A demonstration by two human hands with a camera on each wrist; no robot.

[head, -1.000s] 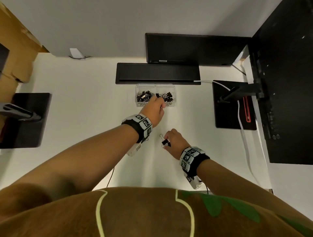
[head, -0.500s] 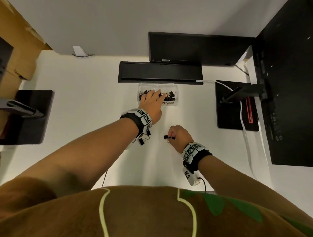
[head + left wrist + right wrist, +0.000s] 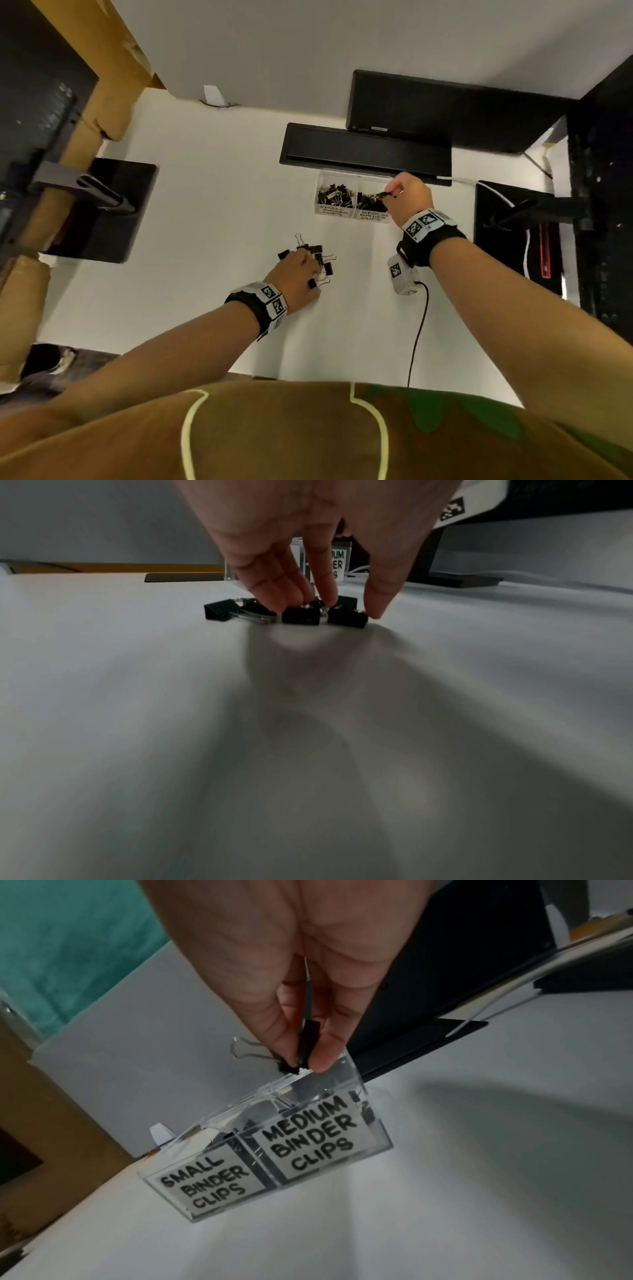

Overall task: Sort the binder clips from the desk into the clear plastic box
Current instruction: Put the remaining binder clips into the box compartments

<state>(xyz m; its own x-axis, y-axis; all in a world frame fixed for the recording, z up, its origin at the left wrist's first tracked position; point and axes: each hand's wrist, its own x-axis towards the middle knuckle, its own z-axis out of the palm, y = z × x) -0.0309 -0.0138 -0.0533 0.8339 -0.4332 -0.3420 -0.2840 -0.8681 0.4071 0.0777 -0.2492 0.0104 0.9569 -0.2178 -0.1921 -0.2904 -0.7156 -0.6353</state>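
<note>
The right hand (image 3: 291, 969) pinches a black metal binder clip with wire handles (image 3: 301, 1047) between thumb and fingertips, just above the compartment labelled medium of the clear plastic two-compartment box (image 3: 373, 1146); the left hand (image 3: 308, 534), fingers straight and spread, touches a cluster of loose black binder clips (image 3: 301, 615) on the white desk (image 3: 308, 750).

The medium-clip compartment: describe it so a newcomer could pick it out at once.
Find the long black bar at the back of the white desk; the clear plastic box sits just in front of it. The box has two halves. Yours is the one labelled MEDIUM BINDER CLIPS, under the right hand pinching a binder clip, not the SMALL-labelled half.
</note>
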